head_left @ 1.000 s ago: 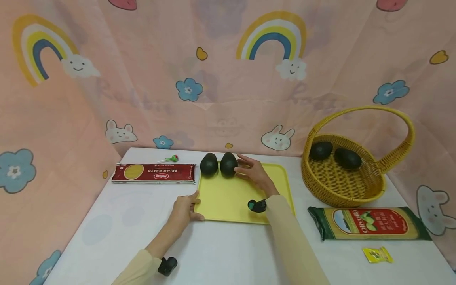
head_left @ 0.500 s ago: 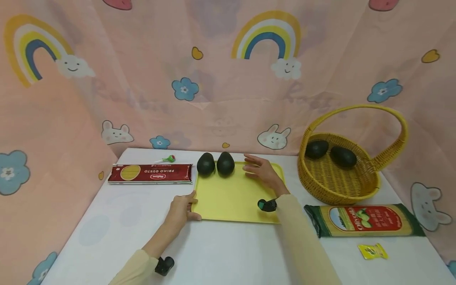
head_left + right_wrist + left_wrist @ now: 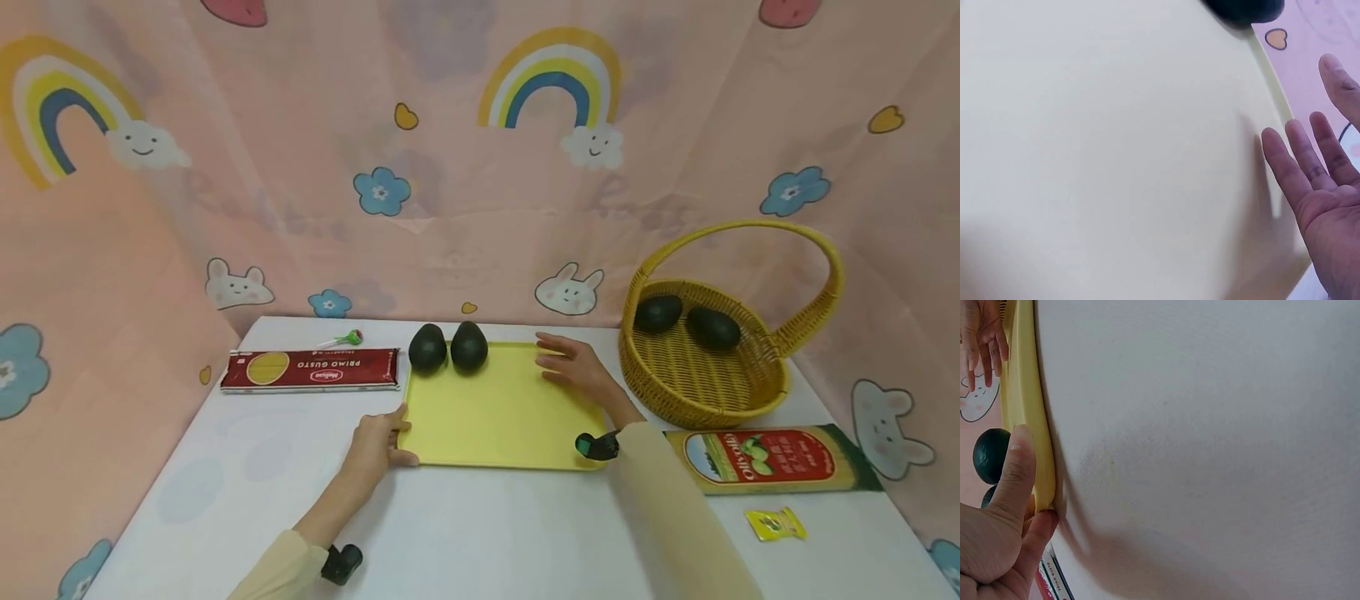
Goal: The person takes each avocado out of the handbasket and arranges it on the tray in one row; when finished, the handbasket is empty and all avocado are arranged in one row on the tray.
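Two dark avocados point(image 3: 427, 348) point(image 3: 469, 347) stand side by side at the back left corner of a yellow tray point(image 3: 495, 425). My left hand point(image 3: 371, 446) grips the tray's front left corner; in the left wrist view the thumb of that hand point(image 3: 997, 531) lies over the rim, with fingers underneath. Over the tray's right part is my right hand point(image 3: 581, 371), holding nothing. The right wrist view shows the right hand point(image 3: 1325, 194) with fingers extended and spread above the tray point(image 3: 1116, 125), apart from the avocado point(image 3: 1247, 7) at the top.
A wicker basket point(image 3: 701, 406) with two avocados point(image 3: 713, 327) stands at the right. In front of it lie a green-ended pasta pack point(image 3: 780, 458), partly behind my right sleeve, and a yellow sweet point(image 3: 776, 524). A red spaghetti pack point(image 3: 311, 370) and a lollipop point(image 3: 353, 337) are left of the tray.
My right hand has moved off the right avocado, away to the right over the tray. The left hand keeps its grip on the tray corner. The head view has shifted slightly.
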The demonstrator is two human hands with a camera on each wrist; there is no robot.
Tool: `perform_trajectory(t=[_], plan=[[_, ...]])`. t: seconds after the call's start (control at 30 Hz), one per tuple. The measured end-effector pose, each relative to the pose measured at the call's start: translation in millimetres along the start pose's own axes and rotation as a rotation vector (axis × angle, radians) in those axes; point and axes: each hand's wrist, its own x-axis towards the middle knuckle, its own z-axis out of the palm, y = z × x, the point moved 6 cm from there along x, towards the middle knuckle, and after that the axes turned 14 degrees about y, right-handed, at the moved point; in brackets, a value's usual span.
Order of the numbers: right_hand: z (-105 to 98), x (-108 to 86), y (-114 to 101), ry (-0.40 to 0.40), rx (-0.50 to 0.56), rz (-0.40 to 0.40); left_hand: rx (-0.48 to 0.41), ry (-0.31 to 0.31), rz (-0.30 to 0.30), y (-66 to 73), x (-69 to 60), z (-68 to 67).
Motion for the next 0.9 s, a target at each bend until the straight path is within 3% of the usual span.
perform_trajectory(t=[0.27,0.57,0.8,0.9], plan=[[-19.5,-19.1,-10.9,0.038,-0.039,0.000,-0.007,-0.014,-0.014,-1.0,-3.3,0.2],[-43.5,-46.4,-41.8,0.032,-0.086,0.032,-0.003,0.002,0.015,0.3,-3.4,-1.2],[-79.6,-62.2,-56.3,-0.027,-0.094,0.005,-0.011,0.006,0.007,-0.2,-2.1,-0.3],[-97.6,-67.4,-60.6,-0.014,-0.069,0.008,0.000,-0.006,0.005,0.0,-2.0,0.1]])
